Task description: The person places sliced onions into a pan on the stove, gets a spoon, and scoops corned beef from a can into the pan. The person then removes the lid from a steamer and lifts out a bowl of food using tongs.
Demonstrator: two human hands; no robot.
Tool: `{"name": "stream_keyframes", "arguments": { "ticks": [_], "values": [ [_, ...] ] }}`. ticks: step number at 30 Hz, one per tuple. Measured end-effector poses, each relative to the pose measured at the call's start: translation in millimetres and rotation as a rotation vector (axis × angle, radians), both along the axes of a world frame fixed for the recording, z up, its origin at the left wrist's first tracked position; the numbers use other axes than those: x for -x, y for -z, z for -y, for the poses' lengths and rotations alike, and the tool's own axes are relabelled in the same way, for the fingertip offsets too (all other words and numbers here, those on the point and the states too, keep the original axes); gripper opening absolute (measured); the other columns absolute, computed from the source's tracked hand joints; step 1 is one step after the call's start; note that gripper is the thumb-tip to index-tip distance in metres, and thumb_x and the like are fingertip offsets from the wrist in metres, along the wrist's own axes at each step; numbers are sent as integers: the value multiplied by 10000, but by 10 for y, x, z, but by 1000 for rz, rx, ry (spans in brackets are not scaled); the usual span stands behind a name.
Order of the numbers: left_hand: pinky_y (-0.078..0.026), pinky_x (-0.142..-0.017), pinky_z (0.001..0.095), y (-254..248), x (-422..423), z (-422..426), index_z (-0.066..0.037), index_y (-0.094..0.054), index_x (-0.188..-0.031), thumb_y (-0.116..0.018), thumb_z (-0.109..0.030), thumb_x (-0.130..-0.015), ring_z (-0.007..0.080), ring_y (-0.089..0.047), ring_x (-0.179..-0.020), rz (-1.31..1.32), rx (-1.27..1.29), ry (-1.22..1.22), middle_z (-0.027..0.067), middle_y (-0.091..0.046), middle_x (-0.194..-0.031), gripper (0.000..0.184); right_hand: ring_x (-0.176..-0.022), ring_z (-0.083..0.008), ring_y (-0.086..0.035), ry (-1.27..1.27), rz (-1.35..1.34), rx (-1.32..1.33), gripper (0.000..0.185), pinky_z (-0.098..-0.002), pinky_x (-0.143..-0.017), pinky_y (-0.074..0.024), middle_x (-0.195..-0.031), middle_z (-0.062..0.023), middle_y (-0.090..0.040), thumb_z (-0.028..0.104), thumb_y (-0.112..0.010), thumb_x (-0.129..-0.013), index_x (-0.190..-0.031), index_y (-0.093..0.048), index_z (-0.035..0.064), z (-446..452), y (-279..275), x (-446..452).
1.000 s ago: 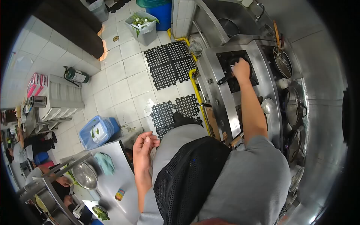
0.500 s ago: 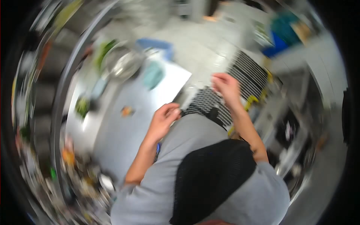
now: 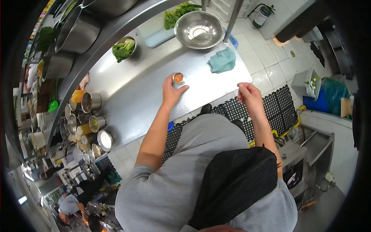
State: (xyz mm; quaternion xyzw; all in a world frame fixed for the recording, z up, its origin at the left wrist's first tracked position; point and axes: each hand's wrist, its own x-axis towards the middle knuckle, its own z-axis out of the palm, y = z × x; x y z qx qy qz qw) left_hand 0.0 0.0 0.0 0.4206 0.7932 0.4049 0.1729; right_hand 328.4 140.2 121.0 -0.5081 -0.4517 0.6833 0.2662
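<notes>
On the steel table (image 3: pixel 150 101) stands a small round cup (image 3: pixel 178 77) filled with chopped orange-red bits. My left hand (image 3: pixel 172 93) is at the cup: the fingers lie along its left side, while the thumb is spread away on the near side. My right hand (image 3: pixel 252 101) hovers by the table's right corner with its fingers curled together, and whatever may be between the fingertips is hidden. A crumpled teal cloth (image 3: pixel 222 60) lies on the table between the cup and the right corner.
A large metal bowl (image 3: pixel 199 30), leafy greens (image 3: pixel 180 14) and a bowl of cut greens (image 3: pixel 124 49) sit along the far side. Pots and containers (image 3: pixel 91 102) crowd the left end under a steel shelf (image 3: pixel 68 73). Black mats (image 3: pixel 276 109) cover the floor. Another person (image 3: pixel 69 204) works lower left.
My left hand has gone forward over the table to the small cup. The view has turned and sharpened. My right hand keeps its curled shape near the table's corner.
</notes>
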Motion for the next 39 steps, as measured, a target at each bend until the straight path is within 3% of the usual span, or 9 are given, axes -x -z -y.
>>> {"name": "stream_keyframes", "arguments": {
  "ticks": [9,13,19,22,26,28,33,35,39],
  "values": [
    [-509,-1026,441,-607,-953,-878,-54,-748,-1204,-956,-223,-739,343,-613,-1157,131,-84,572,134,-744,-1166,537,-818,-84,-681,82,-24,219,299,-229,-696,-569,-971,-3,-717,303,-680,-1091,-1254,-732,58,361,360,-700],
    [-507,-1031,432,-981,-2156,-1211,-44,-754,-1199,-962,-201,-727,301,-604,-1191,199,-133,1155,117,-706,-1206,539,-1109,-179,-685,171,-483,147,669,-374,-937,-616,-1406,-114,-627,444,-622,-1117,-1680,-407,152,791,357,-1209],
    [-499,-991,380,-1060,-4146,-1525,-30,-710,-1329,-949,-210,-784,237,-591,-1152,512,68,1612,99,-597,-1245,622,-964,-196,-704,614,-736,-132,460,-379,-867,-615,-1197,-102,-676,343,-602,-1140,-1511,-481,101,1374,615,-2584],
    [-519,-911,333,-1078,-4906,-1590,-19,-676,-1388,-910,-232,-867,185,-599,-1110,576,216,1685,68,-614,-1204,610,-808,-161,-692,1071,-458,-251,486,-336,-691,-597,-1022,-73,-678,333,-663,-1110,-1502,-478,114,1649,389,-3478],
    [-545,-817,296,-593,-5555,-1700,-5,-666,-1404,-856,-252,-957,131,-625,-1017,542,368,1742,37,-665,-1129,545,-719,-101,-610,1633,481,-357,420,-274,-600,-522,-992,-53,-672,375,-716,-1064,-1337,-611,73,2150,-81,-4908],
    [-561,-777,307,-336,-5629,-1823,13,-679,-1373,-837,-264,-970,147,-665,-928,425,456,1731,72,-712,-1086,513,-897,-190,-680,1807,724,-374,458,-343,-784,-567,-1114,-120,-695,379,-720,-1056,-1343,-616,38,2464,-65,-5615],
    [-572,-759,329,386,-5204,-2001,51,-699,-1320,-791,-289,-990,187,-696,-822,12,549,1528,148,-751,-987,483,-1080,-382,-706,1826,1326,-512,459,-446,-972,-547,-1217,-263,-686,314,-729,-1029,-1354,-622,8,2778,92,-6608],
    [-573,-721,344,645,-4865,-2040,68,-701,-1304,-780,-298,-995,199,-713,-782,-29,584,1480,167,-767,-992,486,-1095,-473,-681,1499,1581,-125,452,-493,-971,-551,-1210,-278,-643,283,-744,-999,-1370,-629,53,2806,508,-6855],
    [-562,-663,344,1104,-4299,-2204,81,-702,-1281,-778,-289,-995,201,-724,-758,-87,713,1368,169,-778,-989,474,-1115,-489,-667,1376,1475,-2,454,-528,-966,-563,-1265,-255,-598,295,-768,-975,-1374,-640,121,2705,910,-7015]
  ]
}}
